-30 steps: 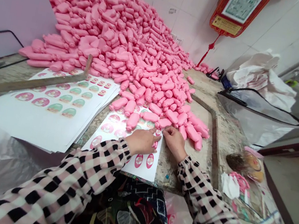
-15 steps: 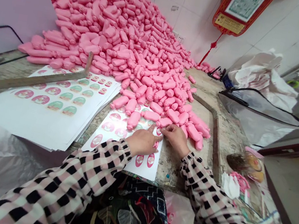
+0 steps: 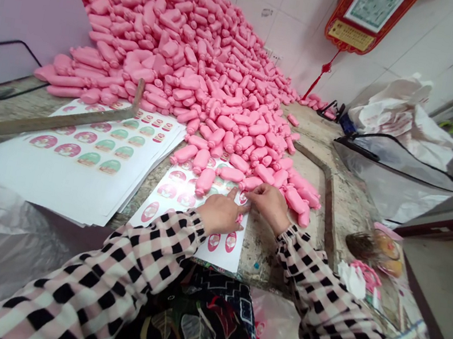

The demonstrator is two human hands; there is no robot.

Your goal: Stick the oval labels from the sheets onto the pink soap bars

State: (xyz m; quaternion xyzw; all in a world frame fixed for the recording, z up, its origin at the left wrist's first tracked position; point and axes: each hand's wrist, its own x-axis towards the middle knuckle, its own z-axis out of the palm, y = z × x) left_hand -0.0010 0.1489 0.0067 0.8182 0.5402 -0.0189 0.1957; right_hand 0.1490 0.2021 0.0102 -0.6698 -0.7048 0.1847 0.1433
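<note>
A white sheet of oval and rounded stickers (image 3: pixel 222 258) lies on the worn table in front of me. My left hand (image 3: pixel 219 213) rests on this sheet with its fingers spread, the index finger stretched toward the top right corner. A bit of pink shows between its fingers; whether it is a printed label is unclear. My right hand (image 3: pixel 271 207) is at the sheet's right edge, thumb and index finger pinched at a small pink sticker (image 3: pixel 243 198). Several pink plastic bottles (image 3: pixel 206 182) lie on the far part of the sheet.
A huge heap of pink bottles (image 3: pixel 178 40) rises against the tiled wall. To the left, a stack of sticker sheets (image 3: pixel 55 181) lies under a wooden strip (image 3: pixel 52 123). At right are a wooden rail (image 3: pixel 328 209), a clear zip bag (image 3: pixel 400 169) and a brush (image 3: pixel 359 245).
The view has shifted slightly, so everything sits a little further right. Both hands keep almost the same pose at the sheet.
</note>
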